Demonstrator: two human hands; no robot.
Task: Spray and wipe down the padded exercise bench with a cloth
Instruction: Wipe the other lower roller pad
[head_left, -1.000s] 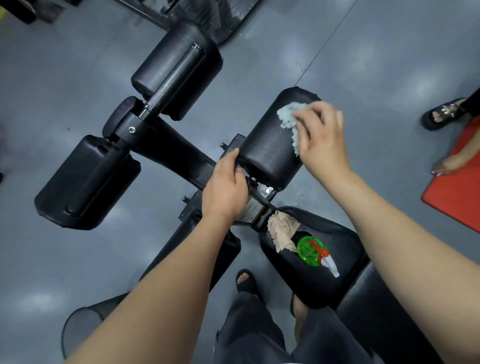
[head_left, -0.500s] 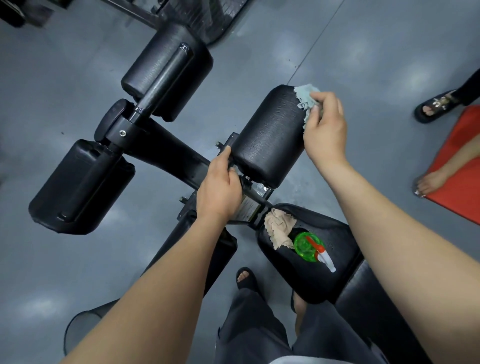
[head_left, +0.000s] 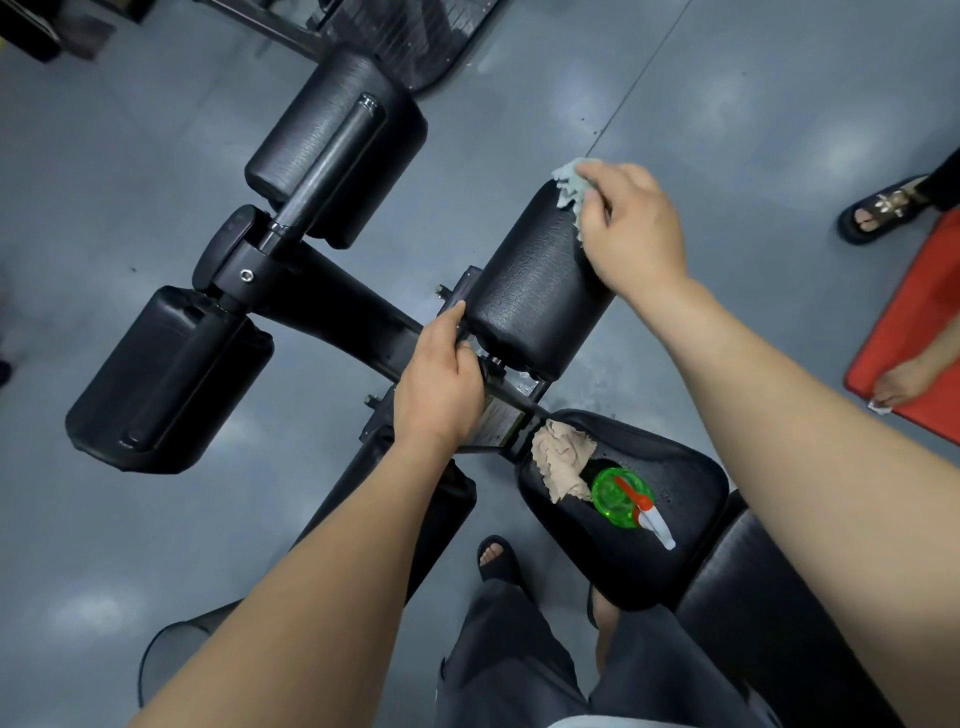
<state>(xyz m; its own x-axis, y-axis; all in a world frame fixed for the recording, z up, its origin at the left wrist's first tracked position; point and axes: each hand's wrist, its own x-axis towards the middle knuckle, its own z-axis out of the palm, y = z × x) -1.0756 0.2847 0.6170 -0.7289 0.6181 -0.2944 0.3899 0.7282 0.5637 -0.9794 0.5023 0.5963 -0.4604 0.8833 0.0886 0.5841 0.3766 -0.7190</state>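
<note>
The black padded bench has a roller pad in the middle and a seat pad nearer to me. My right hand grips a pale green cloth and presses it against the roller pad's far end. My left hand is curled round the metal bracket at the roller's near end. On the seat pad stand a green spray bottle with a red and white nozzle and a crumpled beige cloth.
Two more black roller pads, one far and one left, sit on the bench's frame over a grey floor. A red mat lies at the right, with another person's sandalled foot and bare foot. My own foot is below.
My right hand has carried the green cloth from the roller pad's upper side out to its far end and over it. My left hand has kept its hold on the bracket.
</note>
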